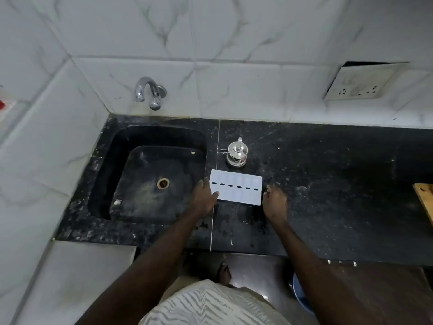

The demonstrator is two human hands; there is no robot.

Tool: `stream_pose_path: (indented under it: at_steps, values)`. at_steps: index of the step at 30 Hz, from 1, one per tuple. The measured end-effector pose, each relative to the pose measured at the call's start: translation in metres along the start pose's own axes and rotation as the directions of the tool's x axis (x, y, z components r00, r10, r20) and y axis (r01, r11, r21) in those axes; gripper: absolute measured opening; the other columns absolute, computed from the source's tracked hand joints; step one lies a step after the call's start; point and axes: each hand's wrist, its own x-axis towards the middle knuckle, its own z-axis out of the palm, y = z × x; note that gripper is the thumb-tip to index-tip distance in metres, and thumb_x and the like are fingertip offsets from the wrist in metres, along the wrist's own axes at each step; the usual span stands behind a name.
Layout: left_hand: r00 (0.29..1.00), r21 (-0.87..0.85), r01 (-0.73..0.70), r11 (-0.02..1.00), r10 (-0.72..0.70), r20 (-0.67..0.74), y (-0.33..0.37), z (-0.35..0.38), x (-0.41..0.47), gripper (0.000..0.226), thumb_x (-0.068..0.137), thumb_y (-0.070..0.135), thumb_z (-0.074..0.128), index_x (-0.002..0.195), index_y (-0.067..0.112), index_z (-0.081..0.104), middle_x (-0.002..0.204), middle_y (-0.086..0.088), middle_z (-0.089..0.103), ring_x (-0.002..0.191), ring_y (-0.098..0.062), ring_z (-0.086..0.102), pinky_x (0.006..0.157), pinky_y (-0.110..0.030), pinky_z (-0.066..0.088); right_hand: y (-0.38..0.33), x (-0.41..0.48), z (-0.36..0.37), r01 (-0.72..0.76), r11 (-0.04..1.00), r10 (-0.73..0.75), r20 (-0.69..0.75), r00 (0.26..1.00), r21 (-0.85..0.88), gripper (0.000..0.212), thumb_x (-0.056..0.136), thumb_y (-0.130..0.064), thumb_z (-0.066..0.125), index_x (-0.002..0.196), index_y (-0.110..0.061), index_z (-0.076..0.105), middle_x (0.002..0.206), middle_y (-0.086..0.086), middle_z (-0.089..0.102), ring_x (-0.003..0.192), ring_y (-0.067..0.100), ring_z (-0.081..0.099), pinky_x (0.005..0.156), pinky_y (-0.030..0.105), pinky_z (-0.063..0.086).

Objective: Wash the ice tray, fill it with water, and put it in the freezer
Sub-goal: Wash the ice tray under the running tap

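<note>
Striped garment point(210, 306) below; white ice tray point(239, 195) on the counter point(328, 184) beside the sink point(121, 141).
Six dark ovals along it, cells washed out; left hand point(205, 195) pinches its left end, right hand point(275, 201) sits at the right edge, grasp unclear.

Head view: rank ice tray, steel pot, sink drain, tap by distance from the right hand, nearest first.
1. ice tray, just left of the right hand
2. steel pot, behind the ice tray
3. sink drain, farther left
4. tap, farthest, back left
</note>
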Motion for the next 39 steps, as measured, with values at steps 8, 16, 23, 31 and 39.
stream_pose_path:
  at_steps: [8,16,23,31,39]
  values:
    - [0.992,-0.237,0.118,0.964,-0.127,-0.02,0.015,-0.008,-0.015,0.054,0.102,0.024,0.058,0.153,0.014,0.043,0.154,-0.008,0.052,0.139,-0.034,0.05,0.113,-0.035,0.036,0.006,0.001,0.015,-0.115,0.993,0.113,0.116,0.987,0.01,0.014,0.091,0.004,0.052,0.087,0.002,0.066,0.092,0.027,0.07,0.083,0.041,0.064,0.066,0.035,0.035]
    - [0.963,-0.405,0.236,0.883,-0.27,-0.028,0.021,-0.009,-0.014,0.05,0.105,0.03,0.054,0.153,0.016,0.048,0.146,-0.008,0.061,0.133,-0.032,0.056,0.109,-0.034,0.04,0.013,0.007,0.033,-0.24,0.964,0.219,0.178,0.959,0.111,0.019,0.085,-0.003,0.069,0.102,-0.008,0.077,0.093,0.015,0.076,0.086,0.034,0.068,0.076,0.039,0.049]
    - [0.912,-0.621,0.314,0.718,-0.41,-0.013,-0.043,-0.014,0.008,0.066,0.094,0.07,0.045,0.1,0.011,0.073,0.108,-0.014,0.076,0.102,-0.036,0.072,0.094,-0.05,0.059,-0.019,-0.014,0.038,-0.355,0.83,0.234,0.308,0.922,0.431,0.032,0.084,0.002,0.073,0.108,-0.018,0.077,0.093,0.002,0.078,0.084,0.018,0.069,0.072,0.017,0.053]
    - [0.759,-0.876,0.3,0.377,-0.651,-0.021,-0.072,-0.081,-0.002,0.051,0.098,0.056,0.06,0.114,0.009,0.07,0.113,-0.013,0.073,0.103,-0.034,0.071,0.096,-0.052,0.058,-0.097,-0.021,0.061,-0.354,0.722,0.09,0.427,0.9,0.594,0.025,0.083,0.001,0.074,0.103,-0.015,0.075,0.087,-0.001,0.079,0.082,0.014,0.072,0.069,0.027,0.057]
    - [0.677,-0.943,0.227,0.241,-0.736,-0.025,-0.177,-0.13,0.041,0.048,0.093,0.06,0.063,0.097,0.012,0.071,0.109,-0.015,0.076,0.093,-0.035,0.075,0.087,-0.053,0.062,-0.227,0.025,0.078,-0.218,0.738,-0.107,0.43,0.897,0.638,0.015,0.1,-0.018,0.062,0.098,-0.013,0.076,0.082,0.003,0.073,0.07,0.011,0.064,0.06,0.023,0.053]
